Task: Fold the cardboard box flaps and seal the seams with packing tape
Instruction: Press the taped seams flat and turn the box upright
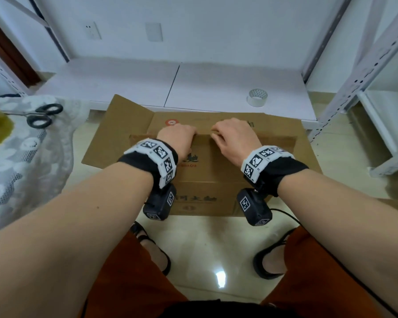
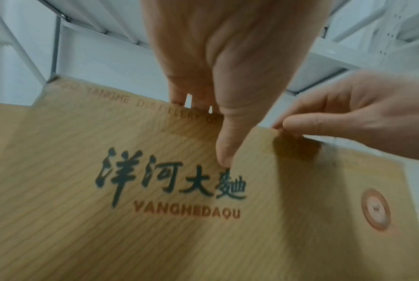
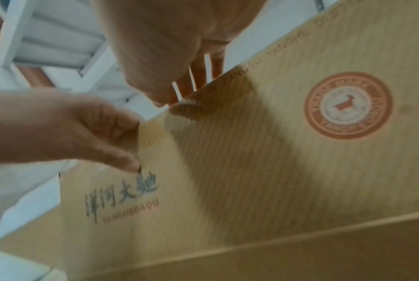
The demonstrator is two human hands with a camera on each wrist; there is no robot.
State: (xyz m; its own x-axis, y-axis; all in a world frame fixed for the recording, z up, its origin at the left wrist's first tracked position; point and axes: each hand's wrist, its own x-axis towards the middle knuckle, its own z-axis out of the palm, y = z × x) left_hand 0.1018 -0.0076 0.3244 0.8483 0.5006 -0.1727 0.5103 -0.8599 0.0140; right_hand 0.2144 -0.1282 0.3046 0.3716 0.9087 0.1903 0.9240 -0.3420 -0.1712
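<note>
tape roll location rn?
Head view: the tape roll sits on the low white platform on the right side, beyond the cardboard box, near the white shelving upright. Neither hand touches it; both are on the box flap.

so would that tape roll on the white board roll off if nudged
Probably not: the tape roll lies flat on its side on the white board, so a nudge should slide it. It looks like a thin, hollow ring, so likely light and easy to lift.

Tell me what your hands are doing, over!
Both hands, left hand and right hand, grip the near flap edge. Tape roll untouched on shelf. Nothing blocking.
</note>
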